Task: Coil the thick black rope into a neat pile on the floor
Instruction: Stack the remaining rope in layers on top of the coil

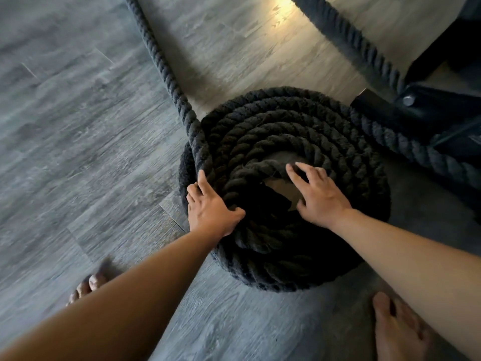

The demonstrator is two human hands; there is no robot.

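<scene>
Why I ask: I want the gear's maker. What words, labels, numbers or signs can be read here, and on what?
None can be read. The black rope, the dark metal frame with its bolt, and the grey plank floor show no words, labels, numbers or signs.

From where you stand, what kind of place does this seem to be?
Probably a gym or home workout room: a thick black braided rope, like a battle rope, is coiled on grey wood-look plank flooring, beside the bolted black metal base of some equipment.
</scene>
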